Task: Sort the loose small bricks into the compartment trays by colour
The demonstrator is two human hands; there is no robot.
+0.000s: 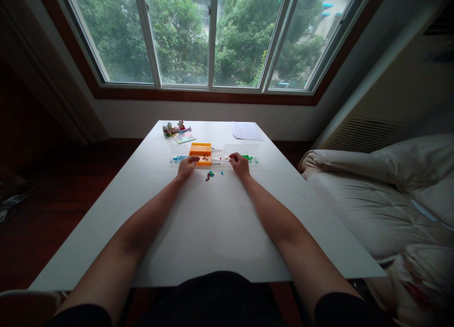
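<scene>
My left hand (186, 167) reaches to the front left of an open orange box (200, 148), which has small brown pieces (205, 158) in it. Its fingers are drawn together over the box's near part; what they hold is too small to tell. My right hand (240, 165) is closed in a pinch above a clear compartment tray (217, 161); any piece in it cannot be made out. Blue pieces (179, 159) lie in a clear box beside my left hand, and green pieces (248, 157) beside my right. Nearer me lie a small brown, green and blue cluster (210, 176) and a single blue piece (222, 173).
Colourful figures (176, 127) and a printed card (184, 137) are at the white table's (220, 232) far left. Paper sheets (246, 131) lie far right. A window is beyond, and a pale sofa (376, 194) stands to the right.
</scene>
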